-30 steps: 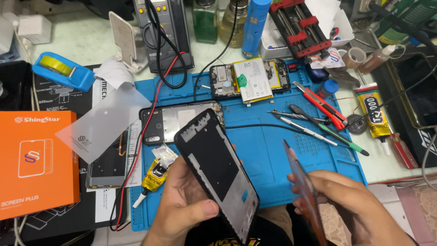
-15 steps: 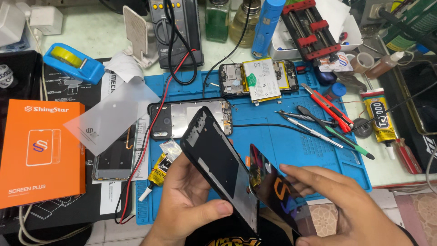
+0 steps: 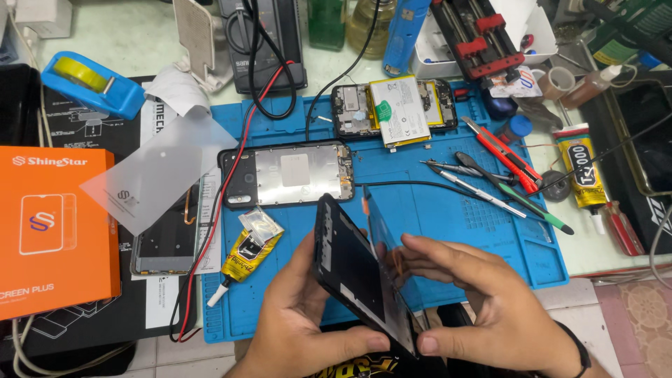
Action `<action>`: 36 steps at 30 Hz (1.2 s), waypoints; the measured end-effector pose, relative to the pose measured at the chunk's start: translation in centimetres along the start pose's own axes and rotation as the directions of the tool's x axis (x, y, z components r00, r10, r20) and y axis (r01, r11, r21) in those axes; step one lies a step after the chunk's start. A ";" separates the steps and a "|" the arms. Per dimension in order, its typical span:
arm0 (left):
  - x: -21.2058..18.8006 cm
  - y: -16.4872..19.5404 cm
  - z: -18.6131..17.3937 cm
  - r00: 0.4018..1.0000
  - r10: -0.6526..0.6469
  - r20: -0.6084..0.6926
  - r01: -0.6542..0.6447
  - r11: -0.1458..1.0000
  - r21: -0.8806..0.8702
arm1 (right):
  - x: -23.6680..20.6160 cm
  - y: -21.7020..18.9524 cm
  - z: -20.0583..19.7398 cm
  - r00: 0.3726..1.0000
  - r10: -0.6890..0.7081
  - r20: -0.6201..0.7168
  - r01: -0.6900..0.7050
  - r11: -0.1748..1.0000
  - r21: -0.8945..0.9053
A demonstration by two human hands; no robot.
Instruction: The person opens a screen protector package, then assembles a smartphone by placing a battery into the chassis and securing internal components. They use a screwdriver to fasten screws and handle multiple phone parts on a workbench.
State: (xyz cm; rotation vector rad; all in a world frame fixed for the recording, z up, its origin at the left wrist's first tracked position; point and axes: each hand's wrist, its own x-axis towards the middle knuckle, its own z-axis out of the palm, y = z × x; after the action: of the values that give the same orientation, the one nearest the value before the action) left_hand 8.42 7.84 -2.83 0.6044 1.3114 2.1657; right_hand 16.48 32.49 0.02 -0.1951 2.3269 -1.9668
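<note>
**Reader:** Counter first, please. What covers it?

**Describer:** Counter [image 3: 126,35] of pale, scuffed laminate, mostly hidden under a blue silicone work mat [image 3: 448,231] with a ribbed, gridded surface. At the far left lies a flat orange cardboard box [image 3: 56,231], glossy and rectangular.

**Reader:** And the hands?

**Describer:** Both are low in the middle. The left hand [image 3: 301,315] cradles a black phone frame [image 3: 357,273], a thin, matte rectangle tilted on edge above the near part of the mat. Its grip is pinching the frame, thumb along the lower edge, fingers behind. The right hand [image 3: 483,301] lies flat against a dark glass screen panel [image 3: 388,252], shiny and reflective, which stands just beside the frame's face; the fingers are spread, thumb meeting the frame's bottom corner.

**Reader:** What lies nearby?

**Describer:** Just beyond the frame, an opened phone [image 3: 287,175] with a silvery metal plate. Farther back, another opened phone with a pale battery [image 3: 395,108]. To the left, a frosted plastic sheet [image 3: 157,168] and a crumpled yellow glue tube [image 3: 245,255]. To the right, slim metal tweezers [image 3: 455,171] and a red-handled cutter [image 3: 500,154].
</note>
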 end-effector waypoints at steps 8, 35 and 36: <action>-0.3 0.0 0.1 0.982 -0.178 -0.060 0.142 0.913 -0.381 | 0.0 0.8 0.3 0.982 -0.188 0.013 0.185 0.947 -0.262; -1.4 -1.7 -2.3 0.992 0.115 0.057 -0.118 0.991 0.059 | 0.1 2.9 1.0 0.966 -0.259 0.021 0.253 0.920 -0.298; -1.5 -1.7 -2.2 0.994 0.097 0.054 -0.101 0.993 0.064 | 0.1 3.0 1.0 0.966 -0.258 0.027 0.255 0.920 -0.298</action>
State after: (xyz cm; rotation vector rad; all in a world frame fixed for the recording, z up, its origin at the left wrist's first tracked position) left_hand 8.53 6.07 -5.47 0.7609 1.3574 2.1773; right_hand 16.45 32.00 -3.08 -0.5368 2.7212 -1.6989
